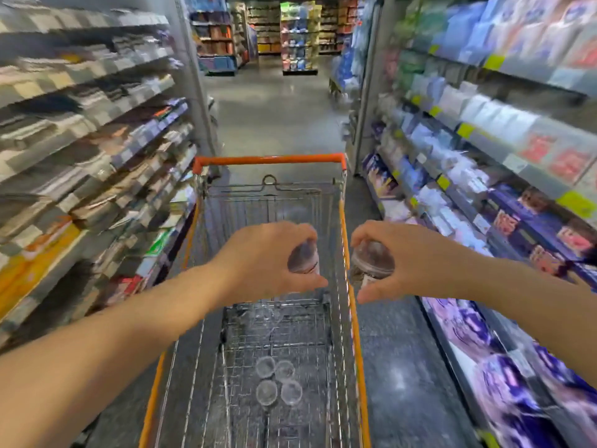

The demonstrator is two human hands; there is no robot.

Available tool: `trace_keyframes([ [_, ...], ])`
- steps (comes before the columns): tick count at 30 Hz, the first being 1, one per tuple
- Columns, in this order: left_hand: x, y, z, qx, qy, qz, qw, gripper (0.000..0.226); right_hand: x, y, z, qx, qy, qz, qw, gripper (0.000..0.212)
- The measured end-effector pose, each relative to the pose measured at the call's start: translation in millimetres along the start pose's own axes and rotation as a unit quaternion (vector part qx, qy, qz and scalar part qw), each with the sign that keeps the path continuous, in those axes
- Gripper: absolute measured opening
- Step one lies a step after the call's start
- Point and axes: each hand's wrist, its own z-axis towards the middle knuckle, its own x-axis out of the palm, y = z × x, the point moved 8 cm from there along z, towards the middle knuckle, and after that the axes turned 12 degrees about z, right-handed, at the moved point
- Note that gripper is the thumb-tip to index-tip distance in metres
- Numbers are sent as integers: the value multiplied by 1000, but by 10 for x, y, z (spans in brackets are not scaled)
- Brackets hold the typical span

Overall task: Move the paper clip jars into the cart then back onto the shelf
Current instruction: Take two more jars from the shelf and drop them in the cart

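The cart (353,318) stands in the aisle between the left shelving (80,124) and the right shelving (484,140), with more racks (298,37) across the far end. Four jars (267,392) sit clustered on the cart's floor towards its near end. The left hand (265,260) holds the left jar (303,257) above the basket's middle. The right hand (416,263) holds the right jar (371,260) beside it, seemingly over the right rim, the two held jars apart

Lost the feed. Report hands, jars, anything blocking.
Left hand grips left jar above cart. Right hand grips right jar at the rim. Four jars on cart floor. Nothing blocking.
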Motion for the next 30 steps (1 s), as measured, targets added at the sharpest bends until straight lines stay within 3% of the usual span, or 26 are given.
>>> trace_keyframes([
  [14, 2382, 867, 22, -19, 146, -51, 988, 53, 2090, -1194, 1045, 154, 68, 91, 981, 70],
  [22, 3830, 676, -671, -73, 270, -86, 956, 55, 3544, -1737, 794, 256, 102, 90, 957, 68],
  [27, 4543, 623, -1085, -135, 315, -55, 938, 49, 4394, -1910, 413, 298, 196, 51, 933, 63],
  [30, 4894, 553, -1321, -129, 328, -54, 934, 61, 4737, -1982, 292, 314, 217, 44, 923, 64],
])
